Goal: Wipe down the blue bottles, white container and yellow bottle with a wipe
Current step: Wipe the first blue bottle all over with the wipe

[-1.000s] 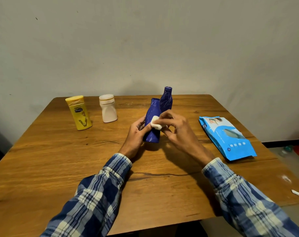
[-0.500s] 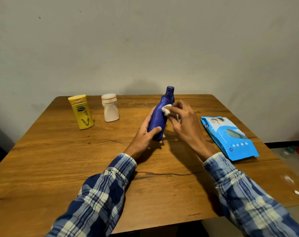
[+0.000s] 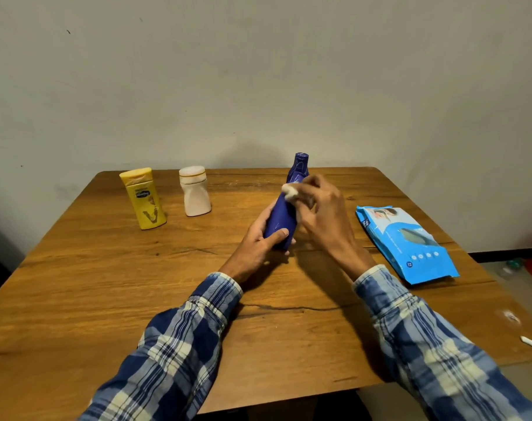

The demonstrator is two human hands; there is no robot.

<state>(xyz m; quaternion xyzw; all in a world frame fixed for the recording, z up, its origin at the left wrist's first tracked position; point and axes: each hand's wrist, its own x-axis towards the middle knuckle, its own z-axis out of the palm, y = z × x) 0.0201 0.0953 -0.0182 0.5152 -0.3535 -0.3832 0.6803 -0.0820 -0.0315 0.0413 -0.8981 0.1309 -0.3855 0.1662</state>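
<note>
One blue bottle (image 3: 280, 221) is held tilted over the middle of the wooden table (image 3: 106, 299); you cannot tell whether its base touches the wood. Your left hand (image 3: 258, 241) grips the lower body, with thumb and fingers curled round it. Your right hand (image 3: 322, 214) pinches a small bunched white wipe (image 3: 290, 191) in its fingertips and holds it against the upper part of the bottle. A blue neck (image 3: 300, 164) rises just behind the wipe; you cannot tell whether it belongs to the held bottle or to a second one behind it. At the far left, the white container (image 3: 194, 192) and the yellow bottle (image 3: 144, 199) stand upright, near each other but apart. A blue wipes pack (image 3: 407, 244) lies flat to your right.
</note>
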